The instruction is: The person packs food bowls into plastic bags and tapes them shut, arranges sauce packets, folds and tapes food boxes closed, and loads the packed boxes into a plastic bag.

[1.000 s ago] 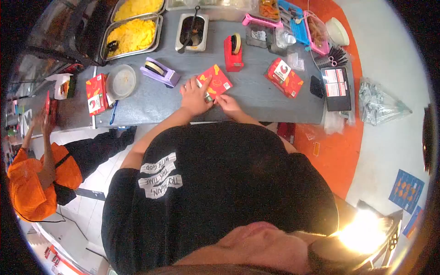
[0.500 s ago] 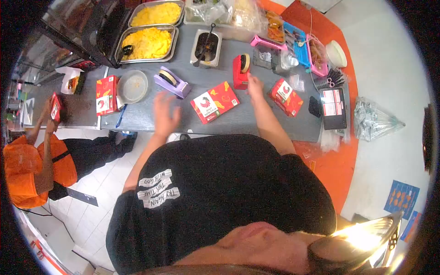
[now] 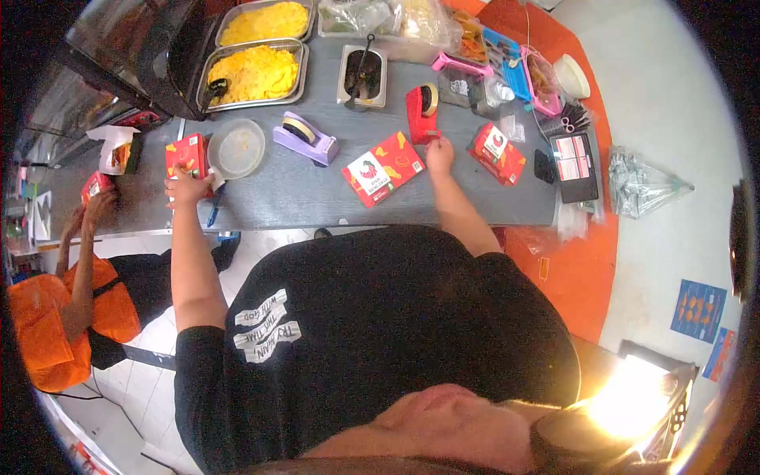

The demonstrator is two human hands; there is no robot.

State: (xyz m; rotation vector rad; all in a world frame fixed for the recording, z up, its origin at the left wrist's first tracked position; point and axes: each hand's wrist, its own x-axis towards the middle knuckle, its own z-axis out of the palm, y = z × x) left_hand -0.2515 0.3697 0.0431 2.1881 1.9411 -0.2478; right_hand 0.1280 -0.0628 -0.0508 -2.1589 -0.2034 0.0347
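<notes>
My left hand [image 3: 188, 188] reaches out to the left, its fingers curled over the near end of a red food box [image 3: 187, 150]. A round clear plastic lid [image 3: 237, 149] lies just right of that box. My right hand [image 3: 439, 155] is closed at the front end of a red tape dispenser [image 3: 422, 115]; whatever its fingers pinch is too small to make out. Between my arms lies a second printed red box [image 3: 383, 169], flat on the grey table [image 3: 293, 198]. Beyond my right hand sits another red box [image 3: 497, 154]. A purple tape dispenser [image 3: 305, 139] stands nearer the middle.
Trays of yellow food [image 3: 255, 75] and a metal container of dark sauce [image 3: 362, 77] line the back. A phone [image 3: 544, 165] and a black device [image 3: 575, 168] lie at right. At far left, a co-worker in orange [image 3: 103, 297] handles a red box [image 3: 96, 187].
My left hand has swung left from beside the purple dispenser onto the red box. My right hand has drawn slightly towards me along the red dispenser. The co-worker's box is lower at the table.
</notes>
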